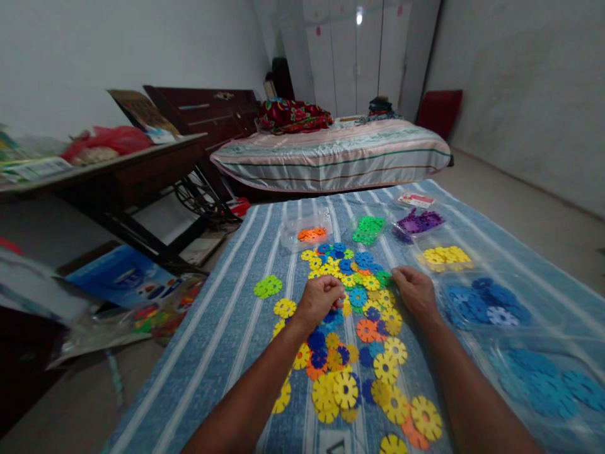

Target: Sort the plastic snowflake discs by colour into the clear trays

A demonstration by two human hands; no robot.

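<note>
Loose plastic snowflake discs, notched round the rim, lie spread over the striped cloth (222, 328) in yellow, blue, orange and green. My left hand (322, 300) is above the middle of this spread, its fingers curled together; whatever they hold, if anything, is hidden. At the right edge of the spread, my right hand (416, 291) has its fingers pinched at a green snowflake disc (384, 278). Several yellow discs (386, 367) lie between my forearms. A small group of light green discs (268, 287) lies apart on the left.
Clear plastic boxes hold orange discs (312, 235), green discs (367, 229), purple discs (420, 221), yellow discs (445, 258), dark blue discs (486, 302) and light blue discs (543, 384). Beyond the cloth stands a bed (331, 157); a sewing-machine table (108, 164) is at left.
</note>
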